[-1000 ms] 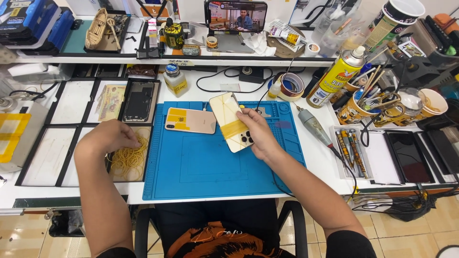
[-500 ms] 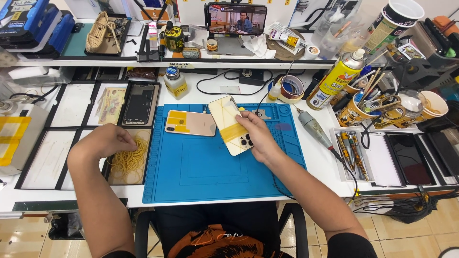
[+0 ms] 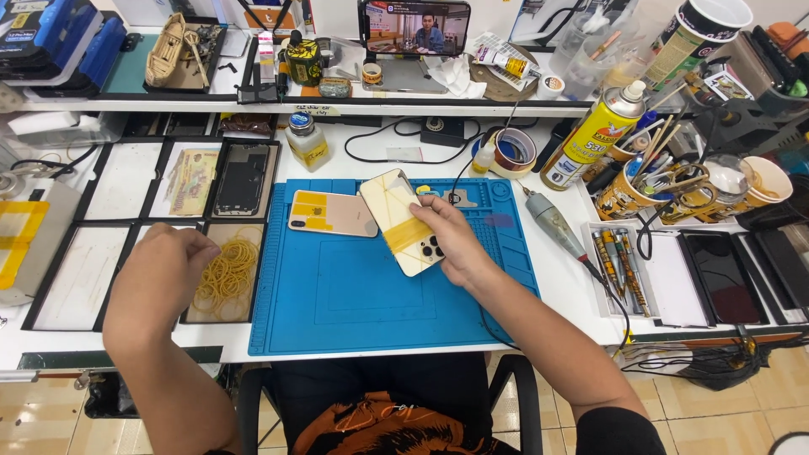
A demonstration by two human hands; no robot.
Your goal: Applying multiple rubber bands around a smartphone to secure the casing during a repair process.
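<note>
My right hand (image 3: 455, 240) grips a gold phone (image 3: 400, 221) by its lower end, back side up over the blue work mat (image 3: 379, 312). Yellow tape and rubber bands cross the phone's back. A second gold phone (image 3: 333, 214) with yellow tape lies flat on the mat just left of it. My left hand (image 3: 162, 278) hovers over a black tray compartment holding a pile of yellow rubber bands (image 3: 226, 276), fingers curled at the pile's left edge. Whether it pinches a band is hidden.
Black trays (image 3: 101, 253) sit left of the mat, one holding a dark phone frame (image 3: 243, 179). A spray can (image 3: 594, 139), tape roll (image 3: 511, 150), cups of tools (image 3: 640, 181), a rotary tool (image 3: 556, 226) and screwdrivers (image 3: 615, 261) stand to the right. A shelf with a playing phone (image 3: 415, 27) runs behind.
My left hand has drawn slightly left and toward me, off the middle of the rubber band pile. The right hand and its phone have hardly moved.
</note>
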